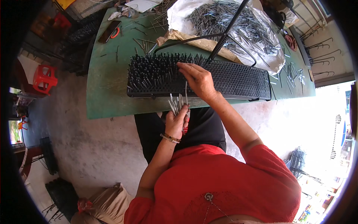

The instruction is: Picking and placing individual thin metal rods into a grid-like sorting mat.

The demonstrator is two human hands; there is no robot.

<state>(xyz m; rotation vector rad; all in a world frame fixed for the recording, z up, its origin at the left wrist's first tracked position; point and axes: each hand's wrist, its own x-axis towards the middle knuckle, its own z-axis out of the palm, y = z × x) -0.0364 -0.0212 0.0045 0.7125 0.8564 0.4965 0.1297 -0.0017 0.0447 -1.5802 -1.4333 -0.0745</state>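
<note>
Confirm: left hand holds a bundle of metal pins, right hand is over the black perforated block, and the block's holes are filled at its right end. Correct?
Not quite. The head view shows the pins standing in the left end of the black perforated block; its right end is still bare holes. The rest holds: the left hand grips a bundle of metal pins, and the right hand is over the block.

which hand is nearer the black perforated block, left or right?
Right. The right hand is over the black perforated block, fingers at its pin-filled left part. The left hand sits below the block's near edge, off the table, gripping a bundle of metal pins.
</note>
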